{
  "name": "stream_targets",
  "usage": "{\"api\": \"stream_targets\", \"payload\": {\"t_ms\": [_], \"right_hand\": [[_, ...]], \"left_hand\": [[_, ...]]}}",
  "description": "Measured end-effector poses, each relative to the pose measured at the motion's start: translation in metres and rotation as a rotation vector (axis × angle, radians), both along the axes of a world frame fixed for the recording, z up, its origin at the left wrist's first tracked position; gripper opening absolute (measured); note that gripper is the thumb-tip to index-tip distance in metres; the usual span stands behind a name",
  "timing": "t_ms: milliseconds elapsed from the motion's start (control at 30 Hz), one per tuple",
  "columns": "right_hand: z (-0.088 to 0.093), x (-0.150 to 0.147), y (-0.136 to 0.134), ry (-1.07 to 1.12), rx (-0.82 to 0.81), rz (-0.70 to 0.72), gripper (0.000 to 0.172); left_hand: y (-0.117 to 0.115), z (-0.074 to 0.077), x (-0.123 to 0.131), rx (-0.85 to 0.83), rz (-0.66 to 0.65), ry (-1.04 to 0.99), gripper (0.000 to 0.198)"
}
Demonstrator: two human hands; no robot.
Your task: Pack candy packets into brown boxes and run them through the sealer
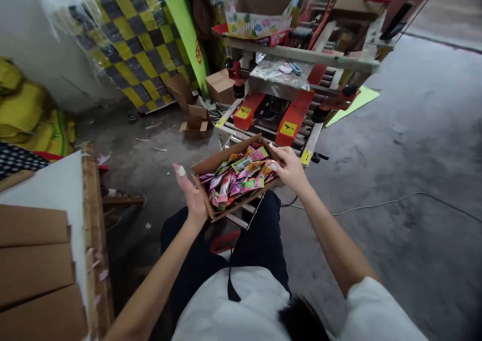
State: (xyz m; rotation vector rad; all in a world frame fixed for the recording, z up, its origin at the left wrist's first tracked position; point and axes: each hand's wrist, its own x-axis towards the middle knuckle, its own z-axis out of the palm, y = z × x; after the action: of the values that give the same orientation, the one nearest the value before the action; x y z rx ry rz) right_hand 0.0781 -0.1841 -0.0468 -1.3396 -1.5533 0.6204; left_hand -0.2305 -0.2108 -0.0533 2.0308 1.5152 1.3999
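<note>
A shallow open cardboard box (222, 161) sits in front of me, tilted, over the near end of the roller conveyor. Small, shiny candy packets (241, 175) in pink, purple, green and orange fill it. My left hand (193, 195) presses its palm against the box's left end, thumb sticking up and away; the other fingers are mostly hidden by the box. At the opposite end, my right hand (289, 167) grips the rim, with the thumb over the inside edge near the packets and a fingertip along the far corner.
Ahead stands a carton sealing machine with red belts (295, 117) and a plastic bag (280, 72) on its top plate. A printed carton (259, 17) rests higher up. Flattened cardboard (35, 260) lies on the left table. A cable (376, 205) crosses the floor at right.
</note>
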Motion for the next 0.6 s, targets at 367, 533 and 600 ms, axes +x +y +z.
{"api": "stream_targets", "payload": {"t_ms": [367,533,600], "right_hand": [[0.061,-0.028,0.001,-0.836,-0.185,0.577,0.083],[0.062,-0.048,0.012,-0.896,-0.241,0.442,0.056],[0.053,-0.056,0.019,-0.869,-0.212,0.315,0.047]], "left_hand": [[0.032,0.023,0.037,-0.157,-0.626,0.928,0.068],[0.048,0.034,0.016,-0.434,-0.784,0.741,0.071],[0.055,0.038,0.009,-0.527,-0.877,0.701,0.081]]}}
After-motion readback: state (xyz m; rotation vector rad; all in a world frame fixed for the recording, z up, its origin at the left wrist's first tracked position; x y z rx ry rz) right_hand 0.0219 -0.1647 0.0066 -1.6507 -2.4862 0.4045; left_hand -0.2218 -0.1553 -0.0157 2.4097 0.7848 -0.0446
